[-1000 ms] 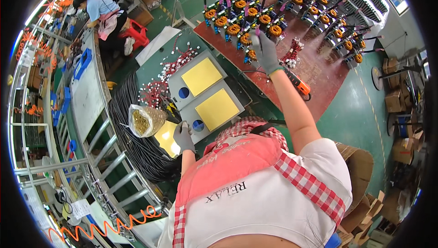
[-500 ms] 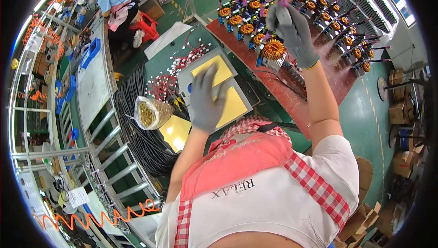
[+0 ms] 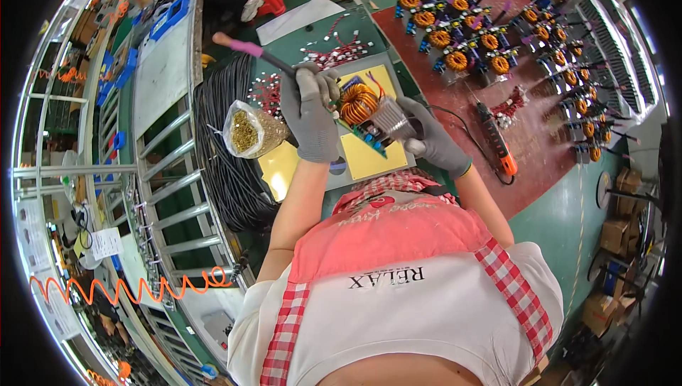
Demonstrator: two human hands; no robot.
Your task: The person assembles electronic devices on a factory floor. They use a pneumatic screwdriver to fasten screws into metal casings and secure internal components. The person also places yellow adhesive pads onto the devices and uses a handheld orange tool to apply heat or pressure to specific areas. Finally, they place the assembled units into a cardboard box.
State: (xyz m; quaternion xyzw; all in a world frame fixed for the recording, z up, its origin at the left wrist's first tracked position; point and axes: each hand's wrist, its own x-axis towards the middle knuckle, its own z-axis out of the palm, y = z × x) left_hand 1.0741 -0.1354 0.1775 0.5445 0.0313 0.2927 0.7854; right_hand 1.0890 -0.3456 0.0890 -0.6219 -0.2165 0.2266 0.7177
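Observation:
A circuit board [image 3: 374, 142] with a copper-wound coil [image 3: 359, 104] and a finned metal heatsink [image 3: 393, 119] is held tilted above a grey plate with yellow sheets [image 3: 367, 161]. My right hand [image 3: 438, 142], in a grey glove, grips it at the heatsink end. My gloved left hand [image 3: 310, 116] is closed around a thick black cable [image 3: 278, 63] beside the board's other end. The cable's pink-sleeved, copper-coloured tip sticks out to the upper left. Whether the left fingers also touch the board, I cannot tell.
Left of my hands are a bag of small brass-coloured parts [image 3: 245, 132], a black cable coil [image 3: 231, 159] and red-white connector leads [image 3: 341, 52]. Rows of similar boards [image 3: 455, 38] and an orange-handled tool [image 3: 501, 146] lie on the red table [image 3: 497, 187]. A roller conveyor [image 3: 174, 188] runs at left.
My right hand has come from the board rows down to the yellow sheets, bringing the circuit board. The left hand has closed on the cable. The whole view has shifted.

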